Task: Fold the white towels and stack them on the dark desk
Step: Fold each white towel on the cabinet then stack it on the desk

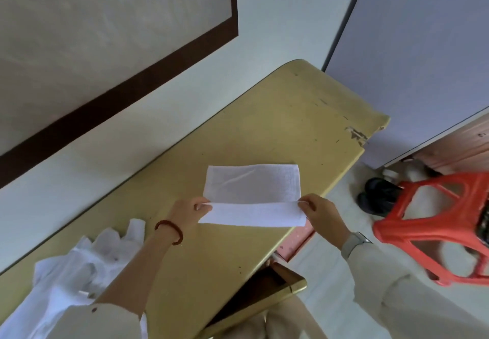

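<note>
A white towel [252, 182] lies flat on the yellowish desk [277, 127], near its right edge. Its near part is folded up, and both hands pinch the ends of that fold. My left hand [189, 213] grips the left end; it wears a dark red bead bracelet. My right hand [318, 213] grips the right end, with a grey watch on the wrist. A heap of unfolded white towels [79, 272] lies on the desk at the lower left, partly hidden by my left sleeve.
The desk stands along a white wall with a dark-framed panel [105, 47]. An open drawer [264, 285] juts out under the desk's near edge. A red plastic stool [436, 222] and dark shoes [375, 195] are on the floor to the right.
</note>
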`<state>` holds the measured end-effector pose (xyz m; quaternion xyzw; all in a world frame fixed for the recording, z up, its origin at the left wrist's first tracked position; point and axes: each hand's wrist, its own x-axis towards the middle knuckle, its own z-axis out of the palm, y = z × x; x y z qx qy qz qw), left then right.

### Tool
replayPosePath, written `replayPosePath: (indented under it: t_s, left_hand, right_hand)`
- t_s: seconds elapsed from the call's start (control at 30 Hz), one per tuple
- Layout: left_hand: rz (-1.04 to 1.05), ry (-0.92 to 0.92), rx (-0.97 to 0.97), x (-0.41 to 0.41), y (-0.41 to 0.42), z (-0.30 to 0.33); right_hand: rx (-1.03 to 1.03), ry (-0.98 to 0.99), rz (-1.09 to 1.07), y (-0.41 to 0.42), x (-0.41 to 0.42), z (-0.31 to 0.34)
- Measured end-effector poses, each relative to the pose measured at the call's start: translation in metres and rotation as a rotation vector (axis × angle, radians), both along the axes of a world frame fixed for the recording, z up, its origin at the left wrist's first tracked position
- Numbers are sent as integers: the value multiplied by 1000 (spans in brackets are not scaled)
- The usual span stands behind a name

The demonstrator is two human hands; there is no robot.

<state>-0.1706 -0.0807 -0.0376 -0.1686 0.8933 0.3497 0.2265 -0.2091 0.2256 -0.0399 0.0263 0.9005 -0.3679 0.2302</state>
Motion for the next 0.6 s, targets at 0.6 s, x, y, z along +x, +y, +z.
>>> replayPosePath:
  t_s: [0.6]
  left_hand:
    - [411, 251, 45, -88, 10, -54]
  right_hand:
    - [13, 167, -349, -37, -93, -47]
